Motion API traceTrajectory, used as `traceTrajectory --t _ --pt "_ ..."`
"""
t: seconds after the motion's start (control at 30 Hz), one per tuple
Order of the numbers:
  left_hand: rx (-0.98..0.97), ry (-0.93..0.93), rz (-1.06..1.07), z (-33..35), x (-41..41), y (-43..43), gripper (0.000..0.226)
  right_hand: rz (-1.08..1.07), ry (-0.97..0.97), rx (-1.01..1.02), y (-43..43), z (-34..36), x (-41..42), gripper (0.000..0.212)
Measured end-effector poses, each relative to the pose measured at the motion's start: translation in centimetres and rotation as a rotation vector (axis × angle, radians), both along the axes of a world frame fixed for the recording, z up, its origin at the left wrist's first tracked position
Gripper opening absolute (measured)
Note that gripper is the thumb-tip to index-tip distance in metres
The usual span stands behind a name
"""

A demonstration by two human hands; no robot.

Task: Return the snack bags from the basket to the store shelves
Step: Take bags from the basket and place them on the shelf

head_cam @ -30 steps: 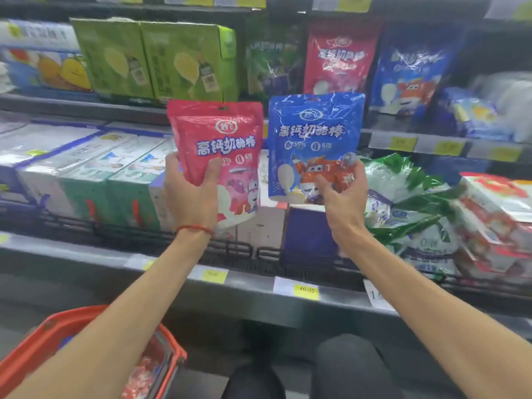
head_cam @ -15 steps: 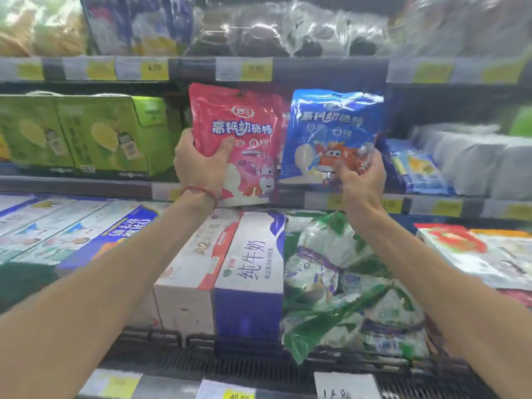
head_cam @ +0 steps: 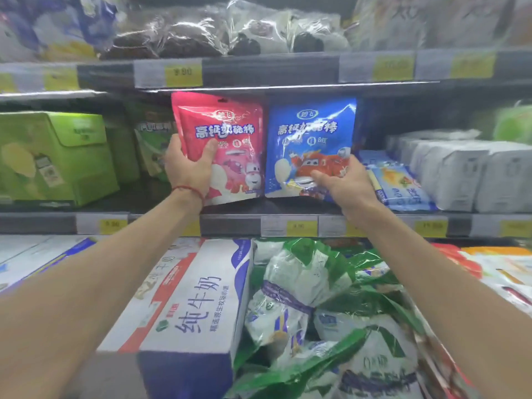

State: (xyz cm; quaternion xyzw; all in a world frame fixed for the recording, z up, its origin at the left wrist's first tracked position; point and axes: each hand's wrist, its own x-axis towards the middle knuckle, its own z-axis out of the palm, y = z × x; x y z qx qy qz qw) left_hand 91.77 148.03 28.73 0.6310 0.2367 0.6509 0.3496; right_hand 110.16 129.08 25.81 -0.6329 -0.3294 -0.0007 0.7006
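My left hand (head_cam: 188,165) grips a red snack bag (head_cam: 230,131) by its lower left side and holds it upright inside the middle shelf (head_cam: 236,223). Right beside it, my right hand (head_cam: 342,182) holds a blue snack bag (head_cam: 311,131) at its lower right corner, also upright. Both bags' bottom edges are at the shelf board, under the shelf above. The two bags stand side by side and nearly touch. The basket is out of view.
Green cartons (head_cam: 54,156) stand left of the red bag, with a dark green bag (head_cam: 152,145) just behind my left hand. Flat blue packs (head_cam: 400,182) and white wrapped packs (head_cam: 466,171) lie right of the blue bag. Milk cartons (head_cam: 190,306) and green-white bags (head_cam: 311,306) fill the shelf below.
Both hands have carried the two bags up from in front of the lower shelf and forward into the middle shelf. The view has tilted upward, and the red basket has dropped out of sight.
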Motion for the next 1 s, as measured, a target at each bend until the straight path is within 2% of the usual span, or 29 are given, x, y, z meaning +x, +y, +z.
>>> traceTrajectory --t 0.17,0.47,0.53,0.63,0.8,0.83,0.93,1.0 --pt "0.031 0.008 -0.034 -0.6 0.9 -0.2 0.050 -0.019 -0.010 -0.037 -0.1 -0.1 0.1 0.049" --pt "0.026 0.273 -0.266 -1.3 -0.5 -0.4 0.105 -0.126 -0.061 -0.126 -0.4 0.1 -0.9 0.054" --pt "0.025 0.357 -0.267 -1.6 -0.6 0.1 0.115 -0.149 -0.067 -0.146 -0.4 0.1 -1.0 0.051" --pt "0.011 0.446 -0.230 -1.6 -0.5 1.0 0.118 -0.199 -0.092 -0.183 -0.3 0.0 -1.1 0.047" --pt "-0.149 0.474 -0.181 -1.7 -0.1 2.3 0.134 -0.309 -0.087 -0.235 -0.1 0.3 -1.6 0.054" --pt "-0.172 0.498 -0.128 -1.8 0.1 2.2 0.135 -0.338 -0.099 -0.237 -0.1 0.4 -1.7 0.059" --pt "-0.155 0.507 0.033 -1.8 0.6 1.7 0.132 -0.441 -0.153 -0.253 0.2 0.4 -2.4 0.094" --pt "-0.084 0.495 0.031 -1.7 0.9 1.3 0.136 -0.483 -0.175 -0.236 0.1 0.5 -2.7 0.103"
